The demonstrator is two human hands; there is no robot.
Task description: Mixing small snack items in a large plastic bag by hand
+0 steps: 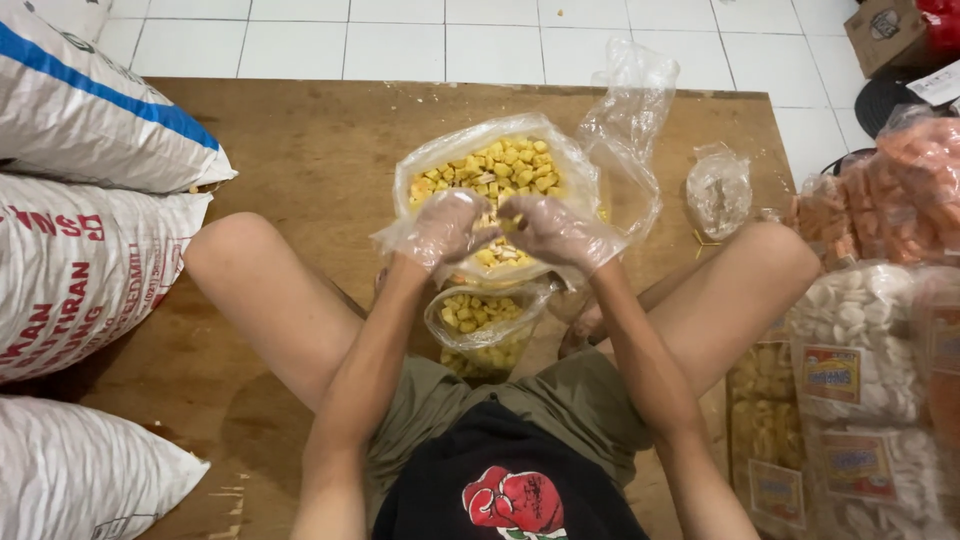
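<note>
Both hands are wearing thin, clear plastic gloves and are meeting over a heap of small yellow snack cubes. The left hand [443, 228] is curling its fingers around a few of the yellow cubes, and the right hand [556, 232] is pinching more of them, fingertips touching the left hand's. The yellow snack cubes [500, 170] are lying in a large, open, clear plastic bag [570, 165] that is resting on a brown wooden floor board [300, 150] just ahead of the person's lap.

Directly under the hands, between the bare knees, a smaller clear plastic bag [485, 325] is standing open, partly filled with the same yellow cubes. The person is sitting with legs apart, wearing olive shorts and a black shirt.

Near the right knee, a small crumpled clear bag [718, 192] is lying on the board. Further right, sealed packets of orange crackers [900, 190] and white crackers [860, 320] with labels are stacking up. On the left, large white woven sacks [90, 250] are piling beside the board. A white tiled floor [400, 40] is showing beyond it.
</note>
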